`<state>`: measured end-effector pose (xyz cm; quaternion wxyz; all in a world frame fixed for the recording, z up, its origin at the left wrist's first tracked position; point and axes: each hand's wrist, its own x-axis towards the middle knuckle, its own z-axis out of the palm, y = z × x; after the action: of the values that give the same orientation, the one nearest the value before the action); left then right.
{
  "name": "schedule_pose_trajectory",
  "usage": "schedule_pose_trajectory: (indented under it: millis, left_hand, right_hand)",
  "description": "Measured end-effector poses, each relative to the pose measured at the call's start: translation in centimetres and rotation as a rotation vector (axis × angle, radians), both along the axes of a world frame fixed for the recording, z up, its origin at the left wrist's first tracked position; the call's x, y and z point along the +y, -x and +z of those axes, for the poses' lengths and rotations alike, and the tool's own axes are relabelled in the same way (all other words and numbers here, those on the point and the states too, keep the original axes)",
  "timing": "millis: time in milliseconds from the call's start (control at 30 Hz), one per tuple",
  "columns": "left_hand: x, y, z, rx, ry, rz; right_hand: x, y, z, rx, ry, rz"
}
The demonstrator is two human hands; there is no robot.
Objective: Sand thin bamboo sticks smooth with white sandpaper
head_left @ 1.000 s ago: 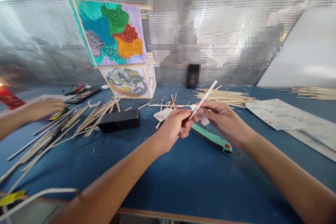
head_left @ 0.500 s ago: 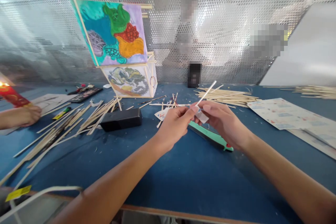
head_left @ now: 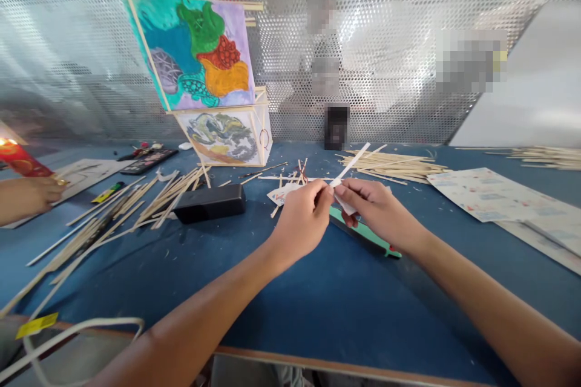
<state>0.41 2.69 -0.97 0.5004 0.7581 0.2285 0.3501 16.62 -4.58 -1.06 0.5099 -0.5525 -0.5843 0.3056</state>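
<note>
My left hand point(head_left: 303, 217) pinches the lower end of a pale strip point(head_left: 354, 161), tilted above the blue table point(head_left: 308, 296); my right hand point(head_left: 380, 204) grips a white paper piece point(head_left: 345, 205) beside it. I judge the step as working paper at the strip's end; the next move calls for steady fingertips. Beyond: pale sticks point(head_left: 394, 167), then a perforated panel point(head_left: 281, 54).

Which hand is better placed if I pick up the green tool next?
Your right hand, probably: the red-marked end of the green tool shows close beside it, farther from your left hand. Both are at the white strip, so the right may need freeing first.
</note>
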Motion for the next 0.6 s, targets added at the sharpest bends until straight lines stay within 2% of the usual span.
schedule_pose_trajectory:
  millis: [100,233,400,600]
  left_hand:
    - [0.2,0.0,-0.3,0.001,0.077,-0.018]
    - [0.6,-0.5,-0.7,-0.050,0.302,-0.115]
    - [0.9,-0.7,0.0,-0.123,0.556,-0.210]
    - [1.1,-0.3,0.7,-0.116,0.650,-0.265]
  right_hand:
    - [0.0,0.0,0.2,-0.043,-0.009,0.009]
    - [-0.3,-0.1,0.9,-0.083,0.014,0.069]
    - [-0.6,-0.3,1.1,-0.079,0.031,0.126]
    - [-0.5,-1.0,0.3,-0.035,0.088,0.105]
